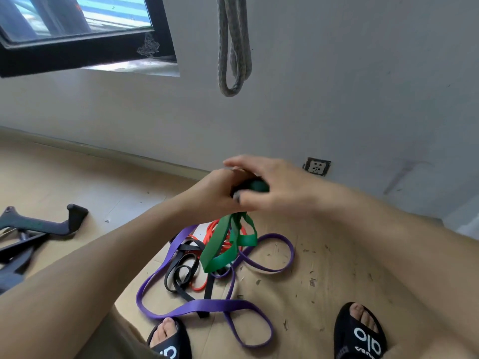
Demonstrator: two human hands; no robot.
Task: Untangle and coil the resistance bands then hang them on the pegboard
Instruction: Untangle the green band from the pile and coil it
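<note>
Four bands matter here: the green band (225, 244) I have lifted, and the purple band (207, 304), black band (181, 270) and orange band (220, 237) heaped on the floor (337, 268) between my sandals. My left hand (215, 193) grips the wound green part, and my right hand (269, 187) wraps its fingers (248, 200) over the same bundle, thumb side curled on it. The loose green loops hang down just above the heap, and I cannot tell if they touch the orange one. The risk, as I judge it, is that a hanging loop catches under the purple or orange band and drags the pile up as I wind. A slack grip could also let the coil spring open. A grey rope (233, 47) already hangs on the wall (363, 73).
</note>
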